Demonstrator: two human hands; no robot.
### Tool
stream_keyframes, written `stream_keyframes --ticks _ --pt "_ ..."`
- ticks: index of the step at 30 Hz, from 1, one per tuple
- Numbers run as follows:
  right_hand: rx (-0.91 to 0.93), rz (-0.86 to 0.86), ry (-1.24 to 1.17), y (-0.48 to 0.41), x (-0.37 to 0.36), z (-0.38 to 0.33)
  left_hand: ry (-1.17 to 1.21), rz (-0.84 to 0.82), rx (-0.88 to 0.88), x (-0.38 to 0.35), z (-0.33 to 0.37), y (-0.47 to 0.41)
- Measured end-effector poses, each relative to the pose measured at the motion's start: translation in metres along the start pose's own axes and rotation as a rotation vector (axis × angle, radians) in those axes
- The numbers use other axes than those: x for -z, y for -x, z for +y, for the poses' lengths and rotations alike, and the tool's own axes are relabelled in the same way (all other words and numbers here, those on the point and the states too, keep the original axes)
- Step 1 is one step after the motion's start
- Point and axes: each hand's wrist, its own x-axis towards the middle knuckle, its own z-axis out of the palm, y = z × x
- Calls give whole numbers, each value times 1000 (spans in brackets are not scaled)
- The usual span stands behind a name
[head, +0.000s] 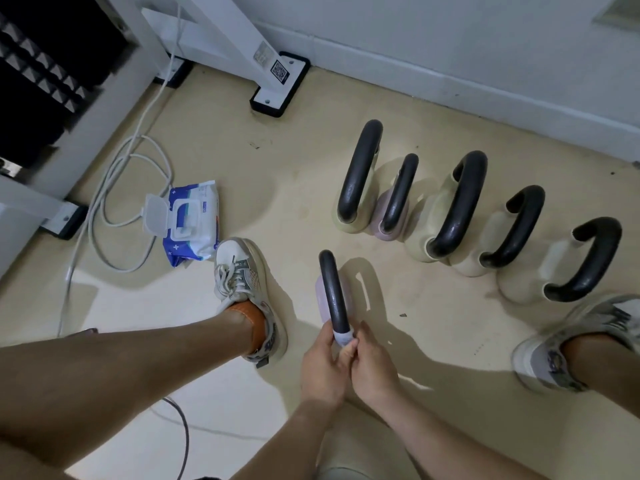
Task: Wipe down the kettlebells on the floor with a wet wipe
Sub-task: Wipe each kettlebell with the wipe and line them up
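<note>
Squatting over the pink kettlebell (333, 292), which stands on the beige floor (294, 161) right at 12 o'clock from both hands, black handle running straight away from the person. The near end of that handle is wrapped in a white wet wipe (342, 337), and that's exactly where the hands meet. The left hand (322, 363) comes in from the 7 o'clock side, fingers curled around the bottom of the handle with the thumb lying up along it. The right hand (373, 370) sits just beside it, touching it, thumb and fingers pinched in on the wipe from the 5 o'clock side. How much of the wipe is under the left fingers I can't really tell. The row of five kettlebells (460, 209), four cream and one more pink, lines up from about 1 to 3 o'clock, well apart from the hands. The wipes pack (192, 223) lies at 10 o'clock with its lid flipped open, next to a looped white cable (138, 188). The left shoe (242, 285) is at 9 o'clock, the right shoe (568, 344) off at 3.
</note>
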Motion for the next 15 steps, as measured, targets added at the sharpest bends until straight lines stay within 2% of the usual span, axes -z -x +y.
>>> stream_keyframes --ticks 7,10,12,15 --pt "-45 10 -127 0 -2 1 -96 -38 0 4 5 -6" --pt "29 66 -149 1 10 -13 50 -81 36 12 18 -10" --pt "61 109 -200 -2 14 -24 205 -53 87 18 29 -19" --pt "142 140 -219 -5 13 -39 293 -57 137 26 42 -35"
